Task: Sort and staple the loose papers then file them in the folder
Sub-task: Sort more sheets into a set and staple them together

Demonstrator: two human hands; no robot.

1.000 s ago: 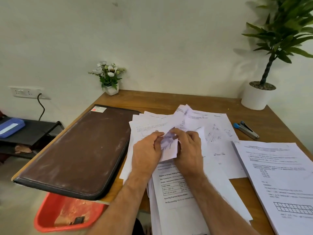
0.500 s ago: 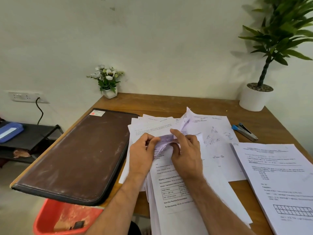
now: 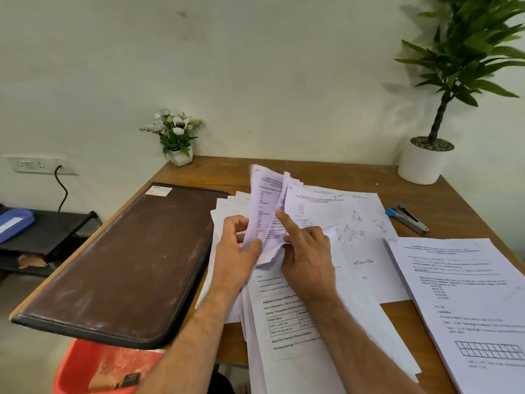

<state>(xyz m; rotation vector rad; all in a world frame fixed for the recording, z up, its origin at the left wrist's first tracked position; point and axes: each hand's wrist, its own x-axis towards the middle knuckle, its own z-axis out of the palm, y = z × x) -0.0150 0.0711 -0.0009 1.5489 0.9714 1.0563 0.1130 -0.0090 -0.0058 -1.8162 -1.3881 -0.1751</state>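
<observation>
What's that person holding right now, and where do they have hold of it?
The left hand pinches a few raised loose sheets near their lower edge. The right hand fingers those sheets too; its grip is unclear.

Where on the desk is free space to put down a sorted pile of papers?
Bare wood lies along the back edge of the desk, between the small flower pot and the large plant pot. The folder covers the left; loose papers and the stack crowd the rest.
</observation>
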